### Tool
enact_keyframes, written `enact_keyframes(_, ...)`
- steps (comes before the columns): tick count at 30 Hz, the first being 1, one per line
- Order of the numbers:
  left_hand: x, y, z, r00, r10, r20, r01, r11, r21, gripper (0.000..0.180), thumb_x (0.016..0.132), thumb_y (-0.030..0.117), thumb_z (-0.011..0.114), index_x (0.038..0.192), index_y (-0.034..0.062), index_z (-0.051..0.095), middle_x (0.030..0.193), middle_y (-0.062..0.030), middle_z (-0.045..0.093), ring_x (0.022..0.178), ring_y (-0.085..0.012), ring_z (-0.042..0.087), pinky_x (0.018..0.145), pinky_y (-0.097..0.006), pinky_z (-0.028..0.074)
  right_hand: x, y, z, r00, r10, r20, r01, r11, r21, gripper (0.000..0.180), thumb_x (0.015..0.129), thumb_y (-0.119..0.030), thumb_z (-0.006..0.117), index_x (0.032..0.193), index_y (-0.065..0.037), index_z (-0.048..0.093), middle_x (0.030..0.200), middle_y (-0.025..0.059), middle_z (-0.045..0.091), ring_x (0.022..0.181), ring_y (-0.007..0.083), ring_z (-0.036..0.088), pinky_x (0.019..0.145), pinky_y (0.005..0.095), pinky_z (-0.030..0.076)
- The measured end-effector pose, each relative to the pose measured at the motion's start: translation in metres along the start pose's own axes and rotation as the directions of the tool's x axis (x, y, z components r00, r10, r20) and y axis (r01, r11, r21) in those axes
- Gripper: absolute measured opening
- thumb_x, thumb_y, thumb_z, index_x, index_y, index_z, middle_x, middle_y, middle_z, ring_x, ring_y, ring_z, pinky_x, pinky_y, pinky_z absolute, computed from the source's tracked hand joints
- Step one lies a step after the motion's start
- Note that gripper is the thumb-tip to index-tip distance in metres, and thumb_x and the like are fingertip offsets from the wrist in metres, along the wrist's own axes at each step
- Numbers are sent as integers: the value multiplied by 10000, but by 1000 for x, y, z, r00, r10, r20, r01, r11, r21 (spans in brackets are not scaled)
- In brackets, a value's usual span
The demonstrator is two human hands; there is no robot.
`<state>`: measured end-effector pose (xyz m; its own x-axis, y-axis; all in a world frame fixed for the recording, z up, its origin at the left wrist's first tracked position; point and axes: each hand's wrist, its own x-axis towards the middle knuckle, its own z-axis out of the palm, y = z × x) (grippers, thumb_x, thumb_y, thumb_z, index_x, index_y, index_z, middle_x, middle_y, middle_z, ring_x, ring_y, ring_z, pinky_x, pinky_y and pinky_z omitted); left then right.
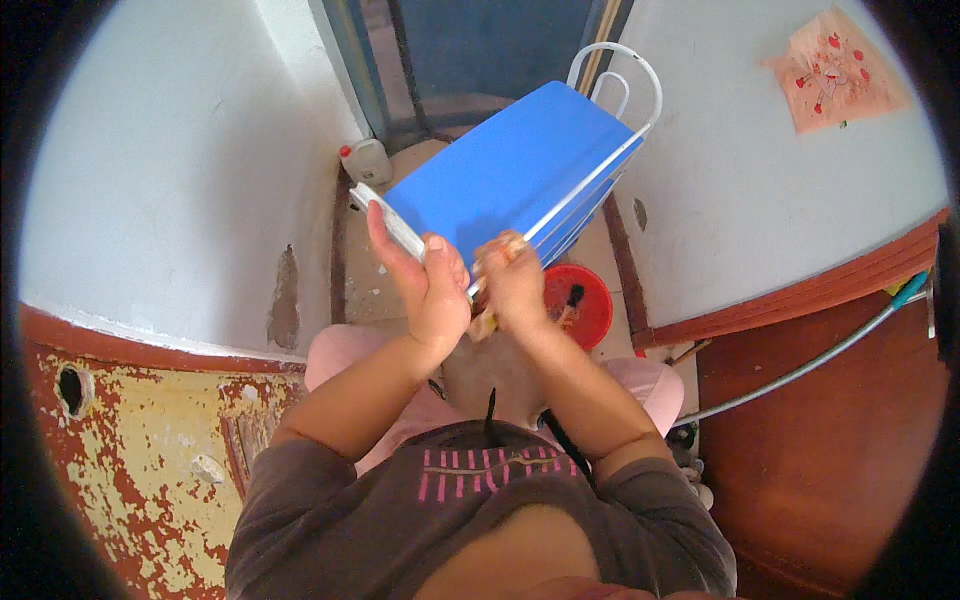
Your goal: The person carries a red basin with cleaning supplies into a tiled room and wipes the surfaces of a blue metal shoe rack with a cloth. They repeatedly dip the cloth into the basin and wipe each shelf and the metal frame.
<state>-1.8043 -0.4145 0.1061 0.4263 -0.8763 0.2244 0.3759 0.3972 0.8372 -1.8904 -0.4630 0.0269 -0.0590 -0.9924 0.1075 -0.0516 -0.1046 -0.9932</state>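
Note:
A rack (520, 150) with a flat blue panel and a white tubular frame stands tilted in front of me, its looped white end pointing away to the far right. My left hand (432, 290) grips the near left corner at the white edge, index finger stretched along it and thumb up. Closed at the near right corner, my right hand (512, 285) is against the white rail. Something small and yellowish (483, 325) shows under its fingers, too blurred to name.
Beyond my right hand, a red basin (592, 312) on the floor holds a dark-headed brush-like thing. A whitish jug (368, 161) with a red cap stands by the left wall. A hose (800, 378) runs along the reddish-brown panel at right. Pale walls flank both sides; a door is ahead.

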Motion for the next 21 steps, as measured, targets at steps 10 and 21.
enact_keyframes(10,2,5,-16,992,39,118,-60,982,180,758,963,120,438,1472,191,-119,790,-23,451,580,-107,406,547,-256,401,-15,-28,-39,919,199,340,-76,937,-341,335,849,-356,608,946,-38,647,806,170,678,746,274,674,685,378,519)
enact_keyframes(21,73,70,-53,618,380,688,-767,101,634,377,835,227,593,1176,67,595,1049,-142,574,1020,-273,528,804,-360,404,188,-45,-86,846,-416,334,448,214,-868,505,901,-316,562,1347,-128,418,1366,151,414,1270,348,357,1041,436,338)
